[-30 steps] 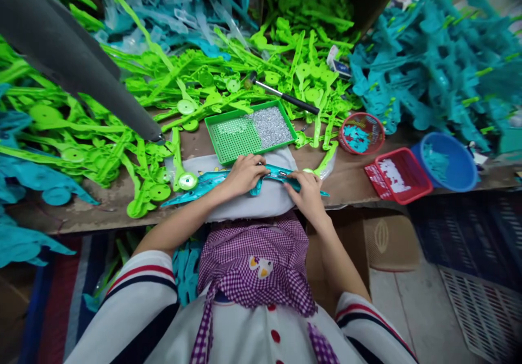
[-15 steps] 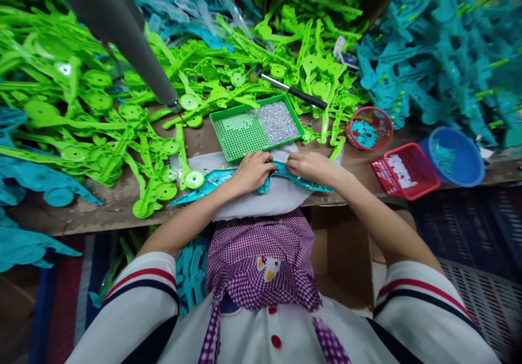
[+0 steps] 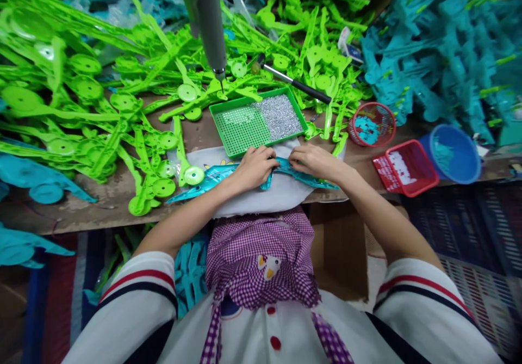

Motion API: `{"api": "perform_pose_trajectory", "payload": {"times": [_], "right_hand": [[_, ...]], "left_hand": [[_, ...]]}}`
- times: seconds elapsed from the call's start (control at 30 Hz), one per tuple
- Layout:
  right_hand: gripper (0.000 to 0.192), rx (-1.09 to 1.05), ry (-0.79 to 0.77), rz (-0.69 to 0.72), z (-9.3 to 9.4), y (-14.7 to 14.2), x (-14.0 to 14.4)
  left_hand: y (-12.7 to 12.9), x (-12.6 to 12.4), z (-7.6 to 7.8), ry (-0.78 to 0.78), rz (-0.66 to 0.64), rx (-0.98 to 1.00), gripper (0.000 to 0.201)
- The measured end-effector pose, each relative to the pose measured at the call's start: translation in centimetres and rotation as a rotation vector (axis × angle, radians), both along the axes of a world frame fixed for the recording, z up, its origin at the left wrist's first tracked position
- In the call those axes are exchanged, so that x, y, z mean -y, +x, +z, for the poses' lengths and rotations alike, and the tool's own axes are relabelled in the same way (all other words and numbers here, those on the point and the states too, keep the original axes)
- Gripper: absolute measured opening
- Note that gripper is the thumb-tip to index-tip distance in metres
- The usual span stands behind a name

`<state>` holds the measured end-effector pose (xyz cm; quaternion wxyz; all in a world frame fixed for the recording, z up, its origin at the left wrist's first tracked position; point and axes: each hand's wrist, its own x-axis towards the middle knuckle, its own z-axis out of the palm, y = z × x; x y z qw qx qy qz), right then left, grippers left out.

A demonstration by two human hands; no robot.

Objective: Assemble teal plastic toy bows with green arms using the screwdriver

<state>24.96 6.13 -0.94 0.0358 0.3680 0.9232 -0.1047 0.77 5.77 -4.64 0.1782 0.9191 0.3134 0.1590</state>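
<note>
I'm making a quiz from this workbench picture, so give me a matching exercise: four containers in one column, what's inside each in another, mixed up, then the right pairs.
Things:
1. green tray
2. round red basket
3. square red basket
4. blue bowl

Contents:
A. white bits
B. silvery small parts heaped at its right end
C. teal bits, with blue walls around them
D. teal bits, with red mesh around them

Pairs: 1-B, 2-D, 3-A, 4-C

I'm wearing a white top with short sleeves (image 3: 138, 293) banded in red and navy stripes, red buttons (image 3: 276, 343) down the front, a purple gingham apron (image 3: 261, 255) bearing a small duck patch (image 3: 267, 266), forearms bare
</note>
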Motion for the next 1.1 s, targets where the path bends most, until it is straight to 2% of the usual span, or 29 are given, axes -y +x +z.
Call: {"api": "perform_pose_trajectory", "payload": {"times": [0.17,0.43,0.67,0.9,1.1], "right_hand": [[0.033,-0.009,0.002,-0.041,-0.4,0.1,0.6],[0.039,-0.054,0.092,-0.15,-2.2,0.5,2.0],[0.036,-0.052,0.021,-0.207,-1.5,-0.4,1.4],[0.028,-0.276,-0.161,-0.126,-0.3,0.6,0.6],[0.031,0.006,0.003,-0.014,0.6,-0.1,0.9]], "left_hand": [[0.0,0.0,0.3,0.018,0.002,-0.025,0.028],[-0.1,0.0,0.1,0.036,0.003,-0.021,0.026],[-0.1,0.0,0.1,0.014,0.004,-0.039,0.029],[-0.1,0.1,0.4,-0.018,0.006,-0.039,0.029],[0.0,0.0,0.5,-0.025,0.014,-0.054,0.027]]}}
